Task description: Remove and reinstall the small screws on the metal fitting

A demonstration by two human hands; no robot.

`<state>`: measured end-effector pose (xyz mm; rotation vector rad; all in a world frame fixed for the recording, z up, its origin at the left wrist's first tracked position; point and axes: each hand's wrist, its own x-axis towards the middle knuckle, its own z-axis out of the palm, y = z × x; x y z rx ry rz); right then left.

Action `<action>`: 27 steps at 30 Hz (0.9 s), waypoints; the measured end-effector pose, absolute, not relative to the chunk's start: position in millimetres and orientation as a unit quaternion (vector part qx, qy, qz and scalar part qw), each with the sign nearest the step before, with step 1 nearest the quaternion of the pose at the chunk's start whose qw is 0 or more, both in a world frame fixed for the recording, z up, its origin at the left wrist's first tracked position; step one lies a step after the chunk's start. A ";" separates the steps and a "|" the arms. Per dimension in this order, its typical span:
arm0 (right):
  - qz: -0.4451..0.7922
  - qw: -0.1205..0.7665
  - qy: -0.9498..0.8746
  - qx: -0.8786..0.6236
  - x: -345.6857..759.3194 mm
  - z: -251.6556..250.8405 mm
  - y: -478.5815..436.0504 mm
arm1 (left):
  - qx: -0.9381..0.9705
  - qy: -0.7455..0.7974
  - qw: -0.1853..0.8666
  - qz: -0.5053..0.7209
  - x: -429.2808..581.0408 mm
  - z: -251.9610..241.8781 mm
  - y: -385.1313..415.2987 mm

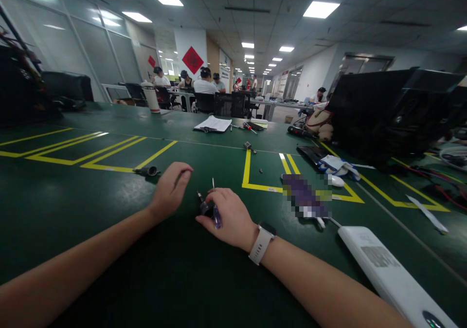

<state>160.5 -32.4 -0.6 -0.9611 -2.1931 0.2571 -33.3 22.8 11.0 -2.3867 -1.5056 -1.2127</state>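
My right hand (233, 216) is closed around a screwdriver (217, 217) with a clear purple handle, its thin shaft pointing up and away. The same fingers and thumb also reach round a dark, round metal part (206, 208) with a short stub sticking up; whether it rests on the table I cannot tell. To the left, my left hand (170, 189) is held on its side, fingers loosely curved and thumb a little apart, with nothing visible in it. A dark cup-shaped metal part (149, 171) lies just beyond it.
Yellow tape marks the green table (120, 206). Ahead lie a small metal part (249, 146), a clipboard (213, 123) and a red-handled screwdriver (249, 127). At right are a blurred phone (304, 194), white power bank (390, 269) and cloth (337, 165). People sit farther back.
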 end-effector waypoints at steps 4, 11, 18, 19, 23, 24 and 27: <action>0.076 0.316 -0.869 -0.373 156.2 3.0 -36.2 | -0.690 -0.600 0.083 -0.396 -86.8 26.7 42.6; 0.064 0.251 -0.875 -0.409 140.4 8.0 -30.0 | -0.720 -0.631 0.050 -0.284 -146.3 30.3 71.9; 0.031 0.235 -0.893 -0.382 134.4 1.3 -22.9 | -0.810 -0.571 -0.022 -0.132 -150.1 22.2 100.4; 0.026 0.234 -0.897 -0.373 135.6 -0.1 -21.1 | -0.812 -0.570 -0.025 -0.127 -150.5 20.9 103.7; 0.001 0.227 -0.907 -0.355 143.4 -4.7 -8.8 | -0.821 -0.558 -0.022 -0.119 -151.3 16.4 112.5; -0.006 0.226 -0.905 -0.360 146.0 -5.5 -4.3 | -0.824 -0.554 -0.019 -0.117 -151.1 15.4 113.8; -0.022 0.213 -0.898 -0.385 155.1 -7.7 11.6 | -0.823 -0.557 -0.010 -0.112 -150.9 12.2 117.1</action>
